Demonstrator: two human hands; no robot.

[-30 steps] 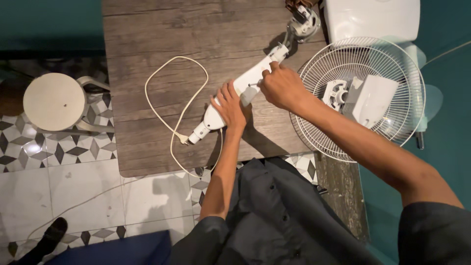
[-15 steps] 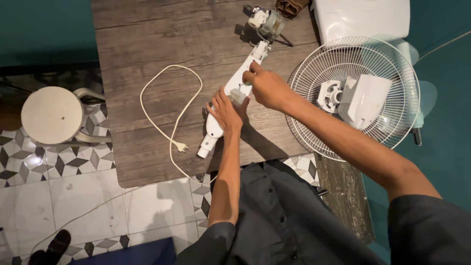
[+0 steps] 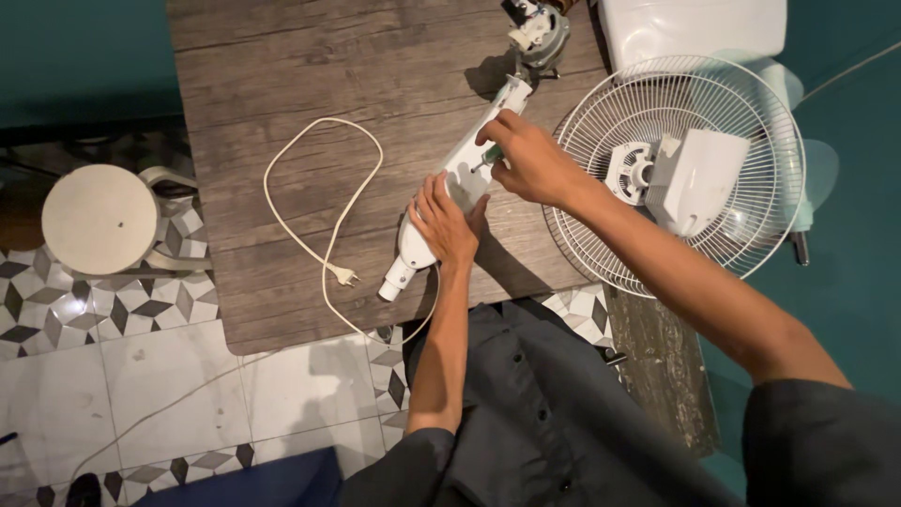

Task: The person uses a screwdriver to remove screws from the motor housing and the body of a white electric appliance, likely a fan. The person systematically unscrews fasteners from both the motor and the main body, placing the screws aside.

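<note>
Two hands are on the white fan stem, which lies slantwise across the wooden table, its top end touching the bare motor near the far edge. The left hand lies flat with fingers spread, pressing the lower half down. The right hand is curled round a slim green-handled tool — a screwdriver, I'd guess — with its tip at the casing. That stem looks like hollow moulded plastic: light, stiff, smooth enough to skid on the wood, so the broad middle is the sensible place to pin it. A white cord loops off to the left — limp, ending in a plug. A wire fan guard sits just beside the right forearm.
</note>
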